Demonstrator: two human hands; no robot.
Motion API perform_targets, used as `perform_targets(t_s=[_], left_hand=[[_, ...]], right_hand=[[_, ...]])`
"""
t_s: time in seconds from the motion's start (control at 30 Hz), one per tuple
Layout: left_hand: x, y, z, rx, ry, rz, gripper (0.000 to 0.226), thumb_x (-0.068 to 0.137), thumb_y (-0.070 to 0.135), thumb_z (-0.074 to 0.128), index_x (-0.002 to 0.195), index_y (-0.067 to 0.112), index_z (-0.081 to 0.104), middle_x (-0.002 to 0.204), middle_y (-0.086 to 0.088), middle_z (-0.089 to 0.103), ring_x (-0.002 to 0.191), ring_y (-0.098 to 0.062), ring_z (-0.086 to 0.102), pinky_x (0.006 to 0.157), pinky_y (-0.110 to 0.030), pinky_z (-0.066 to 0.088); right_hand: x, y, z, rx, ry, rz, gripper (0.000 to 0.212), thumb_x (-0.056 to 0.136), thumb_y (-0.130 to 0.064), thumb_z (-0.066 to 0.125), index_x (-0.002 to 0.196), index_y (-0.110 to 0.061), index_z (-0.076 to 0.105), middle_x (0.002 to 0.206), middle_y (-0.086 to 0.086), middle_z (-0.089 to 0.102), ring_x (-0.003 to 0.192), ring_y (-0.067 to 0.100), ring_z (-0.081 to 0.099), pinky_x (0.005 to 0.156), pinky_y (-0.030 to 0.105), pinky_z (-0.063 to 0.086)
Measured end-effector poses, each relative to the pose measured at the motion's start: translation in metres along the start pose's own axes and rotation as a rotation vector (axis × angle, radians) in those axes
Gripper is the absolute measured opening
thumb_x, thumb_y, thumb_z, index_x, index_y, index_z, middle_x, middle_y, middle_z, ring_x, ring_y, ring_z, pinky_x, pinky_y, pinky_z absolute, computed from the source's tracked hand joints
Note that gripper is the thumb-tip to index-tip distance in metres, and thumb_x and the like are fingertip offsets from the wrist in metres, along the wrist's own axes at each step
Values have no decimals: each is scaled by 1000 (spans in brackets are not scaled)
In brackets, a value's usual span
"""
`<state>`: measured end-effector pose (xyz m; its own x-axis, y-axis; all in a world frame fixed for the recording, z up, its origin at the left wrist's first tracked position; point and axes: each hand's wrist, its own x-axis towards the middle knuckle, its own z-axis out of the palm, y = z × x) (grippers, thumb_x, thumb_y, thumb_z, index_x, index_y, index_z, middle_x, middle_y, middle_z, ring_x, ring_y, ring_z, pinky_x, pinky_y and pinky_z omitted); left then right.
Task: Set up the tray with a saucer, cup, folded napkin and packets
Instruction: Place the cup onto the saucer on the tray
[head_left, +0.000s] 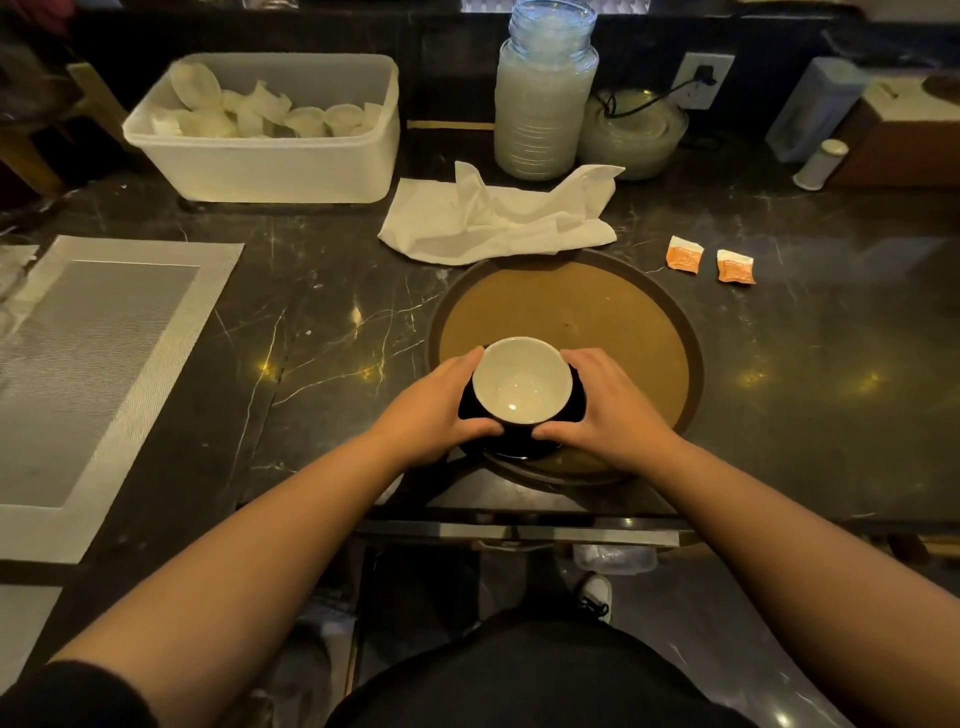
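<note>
A round brown tray (571, 306) lies on the dark marble counter. At its near edge stands a cup (522, 379), black outside and white inside, on a black saucer (519, 449). My left hand (436, 410) and my right hand (608, 402) wrap the cup from both sides, thumbs low by the saucer. A crumpled white napkin (498, 218) lies unfolded just beyond the tray. Two orange packets (684, 254) (735, 266) rest on the counter to the tray's right.
A white plastic bin (270, 161) of paper cups stands at the back left. Stacks of clear lids (540, 104) and bowls (636, 135) stand behind the napkin. A woven placemat (88, 353) lies at the left. A small shaker (823, 163) and a wooden box (904, 140) sit at the far right.
</note>
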<state>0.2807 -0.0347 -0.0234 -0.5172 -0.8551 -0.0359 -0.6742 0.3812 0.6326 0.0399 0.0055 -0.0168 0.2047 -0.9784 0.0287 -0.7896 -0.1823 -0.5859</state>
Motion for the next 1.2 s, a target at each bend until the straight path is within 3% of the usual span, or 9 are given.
perform_targets(t_s=[0.17,0.67,0.9,1.07,1.2], left_hand=[[5,1,0,-4,-14,3,79,73,47,76,137,37,30,135,4,50,116,-13,51,90,-33,46],[3,-2,-2,20,2,-1,84,72,48,76,135,45,20,143,2,45,122,-15,47,88,-25,35],[2,-3,-4,-35,-11,10,80,69,57,69,133,49,23,139,5,48,108,6,37,78,-8,27],[3,-5,-3,-20,-18,23,79,71,52,72,133,48,23,140,3,47,110,4,38,79,-9,27],[3,-3,-4,-18,-25,27,79,73,50,73,133,46,22,141,2,47,118,-6,44,86,-21,32]], right_hand=[[2,1,-3,-3,2,0,90,67,-54,80,139,-21,39,137,2,47,124,16,43,104,38,40],[2,2,3,-33,13,-24,90,68,-58,77,140,-23,38,138,1,47,124,14,42,104,34,39],[3,1,6,-23,15,-13,91,68,-59,77,141,-23,36,139,1,45,126,14,41,103,33,38],[1,1,9,-15,35,-2,91,67,-59,77,141,-24,35,140,0,45,126,13,41,102,32,38],[-1,-1,9,-15,40,-4,91,69,-59,76,142,-24,35,142,0,44,128,15,41,104,34,38]])
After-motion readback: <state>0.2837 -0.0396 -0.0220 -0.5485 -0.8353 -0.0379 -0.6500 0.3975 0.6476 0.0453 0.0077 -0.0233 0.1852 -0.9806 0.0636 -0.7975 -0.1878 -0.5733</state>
